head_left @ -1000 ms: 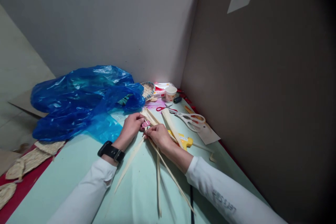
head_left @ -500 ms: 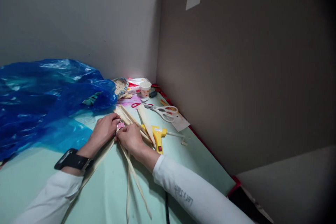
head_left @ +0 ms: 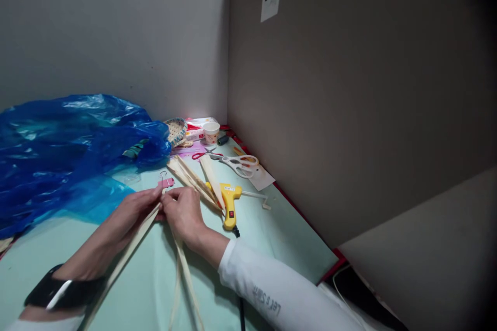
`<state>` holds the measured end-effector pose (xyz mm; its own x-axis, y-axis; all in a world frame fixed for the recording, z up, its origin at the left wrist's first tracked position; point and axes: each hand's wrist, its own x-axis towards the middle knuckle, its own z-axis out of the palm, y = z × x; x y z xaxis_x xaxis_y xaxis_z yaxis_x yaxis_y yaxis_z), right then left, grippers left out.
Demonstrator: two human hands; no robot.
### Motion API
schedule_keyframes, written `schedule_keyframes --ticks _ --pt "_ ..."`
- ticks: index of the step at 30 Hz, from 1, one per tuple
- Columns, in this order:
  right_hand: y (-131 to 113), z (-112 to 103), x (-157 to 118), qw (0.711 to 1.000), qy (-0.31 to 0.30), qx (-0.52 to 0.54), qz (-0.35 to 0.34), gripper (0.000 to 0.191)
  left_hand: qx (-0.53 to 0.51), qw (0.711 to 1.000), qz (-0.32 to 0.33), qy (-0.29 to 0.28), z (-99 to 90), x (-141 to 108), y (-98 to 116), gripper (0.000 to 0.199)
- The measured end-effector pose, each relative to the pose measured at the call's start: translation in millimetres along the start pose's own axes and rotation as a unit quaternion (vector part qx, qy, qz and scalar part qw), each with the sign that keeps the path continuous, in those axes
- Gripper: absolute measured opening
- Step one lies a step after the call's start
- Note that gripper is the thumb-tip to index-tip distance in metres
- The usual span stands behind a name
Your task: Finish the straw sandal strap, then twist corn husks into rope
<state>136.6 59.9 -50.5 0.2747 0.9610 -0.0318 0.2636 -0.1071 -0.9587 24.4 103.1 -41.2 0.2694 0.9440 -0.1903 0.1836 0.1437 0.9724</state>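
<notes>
A pink binder clip sits just beyond my fingertips, at the top of several long, pale dried-husk strips. My left hand is closed on the strips just below the clip, its thumb and fingers partly hidden. Right beside it, my right hand pinches the same strips, fingers curled. One strip runs down past my left wrist, and others hang toward the table's near edge below my right hand. To the right lies a yellow glue gun, with loose wide husk pieces next to it.
White-handled scissors and red-handled scissors lie farther back. Behind them stand a paper cup and a woven basket. A crumpled blue plastic bag covers the left side. A wall borders the table's right edge.
My left hand has drawn back from the binder clip toward me and down, leaving the clip uncovered. My right hand stays close by on the strips. The view has shifted slightly.
</notes>
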Motion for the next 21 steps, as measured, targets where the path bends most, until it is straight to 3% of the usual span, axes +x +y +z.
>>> schedule_keyframes --ticks 4,10,17,21 --pt "-0.9 -2.8 -9.7 0.999 -0.021 0.035 -0.021 0.025 -0.071 0.992 -0.062 -0.087 -4.6 -22.5 -3.8 0.046" --pt "8.5 -10.6 -24.4 0.995 -0.069 0.060 -0.048 0.029 -0.142 0.983 -0.077 -0.087 -1.3 -38.4 -15.5 0.050" --pt "4.3 -27.6 -49.2 0.990 -0.098 0.025 -0.096 0.030 -0.110 0.990 -0.081 -0.013 1.7 -44.1 -30.3 0.054" --pt "-5.4 -48.1 -68.7 0.973 -0.139 -0.085 -0.160 0.029 -0.070 0.995 -0.057 0.042 -7.2 -38.6 -35.7 0.049"
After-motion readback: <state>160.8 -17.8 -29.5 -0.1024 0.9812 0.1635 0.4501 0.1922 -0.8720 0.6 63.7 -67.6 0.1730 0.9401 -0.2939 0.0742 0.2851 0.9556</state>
